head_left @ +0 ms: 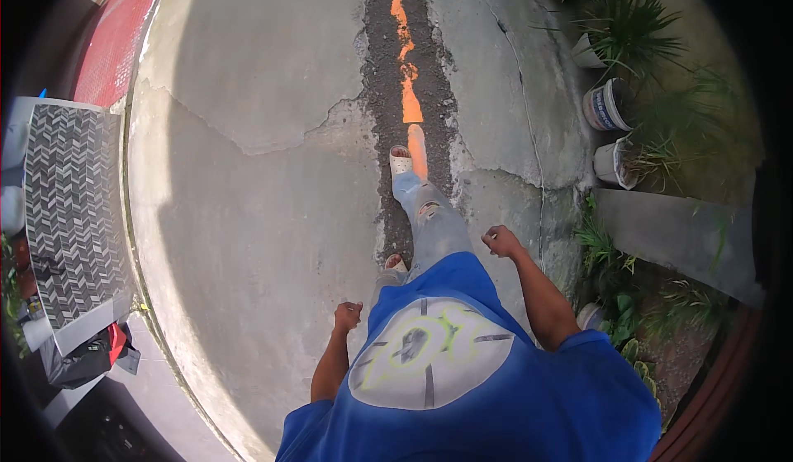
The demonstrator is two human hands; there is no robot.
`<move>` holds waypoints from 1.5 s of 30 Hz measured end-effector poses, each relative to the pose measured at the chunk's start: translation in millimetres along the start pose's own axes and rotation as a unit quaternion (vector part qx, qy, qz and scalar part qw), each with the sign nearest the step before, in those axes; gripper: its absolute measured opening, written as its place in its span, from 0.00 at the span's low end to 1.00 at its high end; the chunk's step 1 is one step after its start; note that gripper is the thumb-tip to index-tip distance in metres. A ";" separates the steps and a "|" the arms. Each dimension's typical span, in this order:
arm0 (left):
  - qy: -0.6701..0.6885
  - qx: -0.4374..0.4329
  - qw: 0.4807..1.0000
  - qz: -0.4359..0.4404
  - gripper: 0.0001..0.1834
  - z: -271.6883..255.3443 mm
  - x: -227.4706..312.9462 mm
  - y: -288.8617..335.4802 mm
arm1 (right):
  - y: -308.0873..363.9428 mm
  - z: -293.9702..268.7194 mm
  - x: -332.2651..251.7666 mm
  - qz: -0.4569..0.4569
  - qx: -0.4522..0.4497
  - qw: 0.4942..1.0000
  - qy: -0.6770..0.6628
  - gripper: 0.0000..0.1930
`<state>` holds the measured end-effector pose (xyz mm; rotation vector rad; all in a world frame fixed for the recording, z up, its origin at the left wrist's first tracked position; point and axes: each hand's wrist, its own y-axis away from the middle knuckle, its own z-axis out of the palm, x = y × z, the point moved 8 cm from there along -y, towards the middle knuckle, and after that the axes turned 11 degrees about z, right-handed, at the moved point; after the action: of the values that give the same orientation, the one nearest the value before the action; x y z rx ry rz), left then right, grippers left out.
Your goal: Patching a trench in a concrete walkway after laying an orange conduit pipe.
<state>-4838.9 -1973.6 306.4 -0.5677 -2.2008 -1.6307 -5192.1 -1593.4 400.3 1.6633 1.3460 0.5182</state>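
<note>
My left hand [348,316] hangs beside my hip on the left, its fingers curled in a loose fist with nothing showing in them. Swung out to the right is my right hand [500,241], its fingers also curled in and nothing visible in it. Neither hand touches anything; concrete pavement [273,206] lies below both. My feet wear light clogs: the front clog [400,161] is stretched ahead on a dark gravelly strip [385,57], and the rear clog [396,262] shows near my left hand.
A worn orange stripe [403,41] runs ahead along the dark strip. Potted plants, including a white bucket [601,108], line the right side next to a grey slab [669,231]. At left stand a table with a chevron-patterned cover [74,206], a black bag [74,369] and a red ramp [120,41].
</note>
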 end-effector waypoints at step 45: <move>0.098 0.059 0.985 0.131 0.21 -402.1 613.6 -504.7 | -180.6 -374.4 -364.3 0.107 0.183 0.930 -0.301 0.20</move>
<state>-5608.7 -2421.1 308.6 -0.6066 -1.9708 -1.3510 -5696.8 -1788.2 513.5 2.0639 0.8369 -0.1474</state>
